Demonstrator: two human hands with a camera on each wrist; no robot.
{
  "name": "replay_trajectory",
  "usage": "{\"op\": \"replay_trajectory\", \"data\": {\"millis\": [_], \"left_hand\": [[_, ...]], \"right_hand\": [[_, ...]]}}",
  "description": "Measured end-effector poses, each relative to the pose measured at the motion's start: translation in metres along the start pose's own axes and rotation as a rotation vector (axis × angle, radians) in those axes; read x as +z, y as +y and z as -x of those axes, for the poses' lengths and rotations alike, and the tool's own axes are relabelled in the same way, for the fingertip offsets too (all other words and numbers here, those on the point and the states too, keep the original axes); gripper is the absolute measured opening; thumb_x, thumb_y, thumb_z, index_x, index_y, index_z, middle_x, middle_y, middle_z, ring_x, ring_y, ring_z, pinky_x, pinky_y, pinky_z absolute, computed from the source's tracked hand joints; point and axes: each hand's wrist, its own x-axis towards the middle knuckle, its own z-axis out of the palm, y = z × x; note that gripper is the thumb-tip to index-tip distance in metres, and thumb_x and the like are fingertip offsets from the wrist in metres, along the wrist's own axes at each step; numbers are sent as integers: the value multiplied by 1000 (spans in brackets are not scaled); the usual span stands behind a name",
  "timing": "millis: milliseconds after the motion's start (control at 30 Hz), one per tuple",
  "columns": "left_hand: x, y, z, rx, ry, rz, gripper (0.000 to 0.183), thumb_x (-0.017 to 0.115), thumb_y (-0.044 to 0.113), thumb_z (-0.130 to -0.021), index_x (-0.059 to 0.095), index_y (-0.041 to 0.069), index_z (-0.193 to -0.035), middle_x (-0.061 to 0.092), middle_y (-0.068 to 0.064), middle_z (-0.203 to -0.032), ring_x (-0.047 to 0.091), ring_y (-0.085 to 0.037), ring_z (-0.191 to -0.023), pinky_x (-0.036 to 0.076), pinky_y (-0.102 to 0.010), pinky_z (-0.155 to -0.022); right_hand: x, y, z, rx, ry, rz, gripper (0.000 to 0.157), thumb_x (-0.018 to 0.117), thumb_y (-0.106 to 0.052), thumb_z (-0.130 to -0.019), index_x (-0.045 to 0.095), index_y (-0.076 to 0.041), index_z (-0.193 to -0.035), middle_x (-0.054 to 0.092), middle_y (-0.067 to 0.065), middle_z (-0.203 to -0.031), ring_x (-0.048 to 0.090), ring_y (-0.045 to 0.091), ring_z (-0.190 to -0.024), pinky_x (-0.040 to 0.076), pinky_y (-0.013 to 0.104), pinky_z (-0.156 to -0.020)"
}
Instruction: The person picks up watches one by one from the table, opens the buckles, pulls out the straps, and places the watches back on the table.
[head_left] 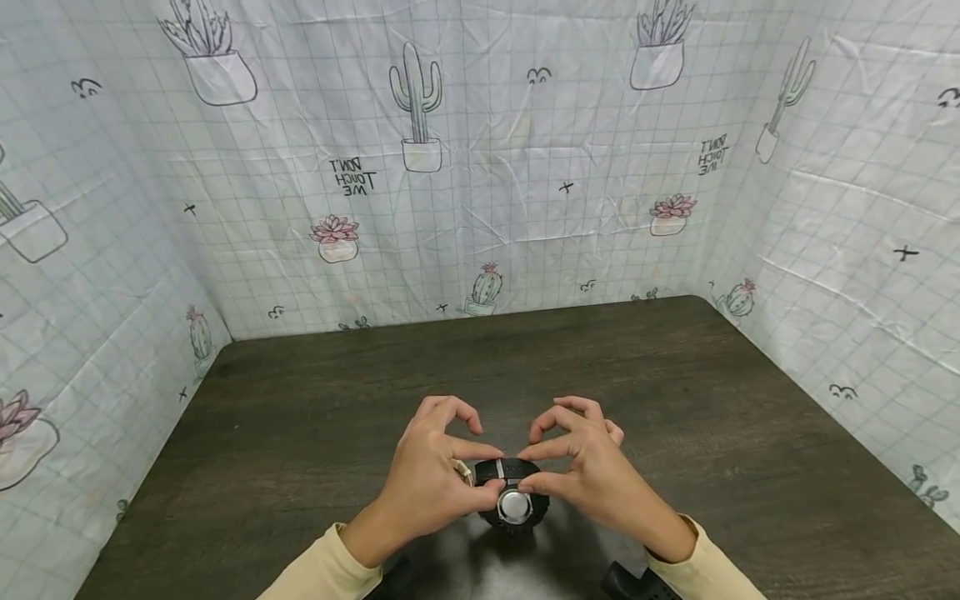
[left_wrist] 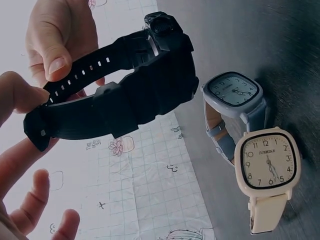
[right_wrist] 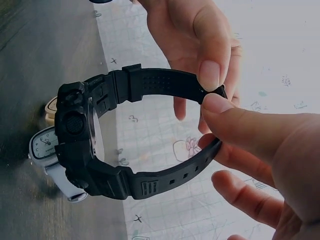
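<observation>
Right where the fingers meet, the left hand (head_left: 427, 483) pinches the buckle end of a black watch (head_left: 514, 505) between thumb and finger, and the right hand (head_left: 588, 479) has thumb and finger clamped on the other strap half, the one with the holes (left_wrist: 117, 54). So both grips are closed, on the two tips of one strap, which come together in a wide loop. From where I stand I can't tell whether the buckle pin sits in a hole; the thumbs cover that spot, and I'd say that is the first worry: working blind, the pin could miss, or catch only shallowly.

A little nearer the person than the grip, the case hangs from the strap, its metal back turned toward them, no finger under it. The strap looks thick and springy, so if one pinch slackens, I'd expect the ends to part and the case to swing from the other hand or twist the holes out of line.

Further off, below the grip on the table (head_left: 337, 400), lie a cream watch (left_wrist: 267, 160) and a blue-grey watch (left_wrist: 232, 92). They're close enough that a dropped case might knock their dials.

Well beyond the hands hangs the cactus-printed cloth (head_left: 300, 108), out of harm's way.
</observation>
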Motion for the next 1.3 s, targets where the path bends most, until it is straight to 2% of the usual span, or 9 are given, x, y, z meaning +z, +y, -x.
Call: {"op": "replay_trajectory", "data": {"millis": [300, 567, 700, 833, 1300], "left_hand": [[-1, 0, 1, 3, 19, -21, 18, 88, 29, -61, 81, 29, -77, 52, 13, -96, 47, -12, -105, 45, -36, -78], [-2, 5, -6, -12, -80, -107, 21, 87, 36, -64, 80, 29, -82, 53, 11, -102, 47, -13, -105, 47, -35, -79], [0, 8, -8, 10, -116, -121, 24, 87, 42, -67, 81, 27, -83, 55, 8, -105, 46, -16, -108, 47, -40, -82], [1, 8, -10, 39, -112, -147, 20, 89, 40, -66, 81, 28, -80, 56, 7, -106, 46, -18, -111, 46, -43, -82], [1, 4, -11, 98, -96, -145, 18, 89, 38, -64, 81, 28, -78, 55, 8, -102, 46, -17, -107, 49, -40, -85]], "right_hand": [[-1, -1, 2, 2, 5, 22, 19, 85, -31, -69, 78, -35, -86, 57, -17, -101, 33, 32, -130, 15, 63, -89], [-3, -3, -2, -24, 33, 76, 21, 89, -25, -65, 79, -31, -83, 57, -14, -100, 33, 31, -127, 15, 59, -88], [-4, -4, -2, -24, 24, 80, 21, 89, -26, -65, 79, -31, -83, 57, -13, -101, 32, 30, -127, 14, 59, -88], [-6, -5, -2, -26, 28, 86, 20, 89, -27, -65, 79, -31, -83, 56, -13, -101, 32, 31, -128, 13, 58, -87], [-7, 0, 4, -21, 37, 60, 20, 88, -30, -66, 78, -35, -82, 56, -15, -100, 33, 30, -127, 14, 58, -87]]}}
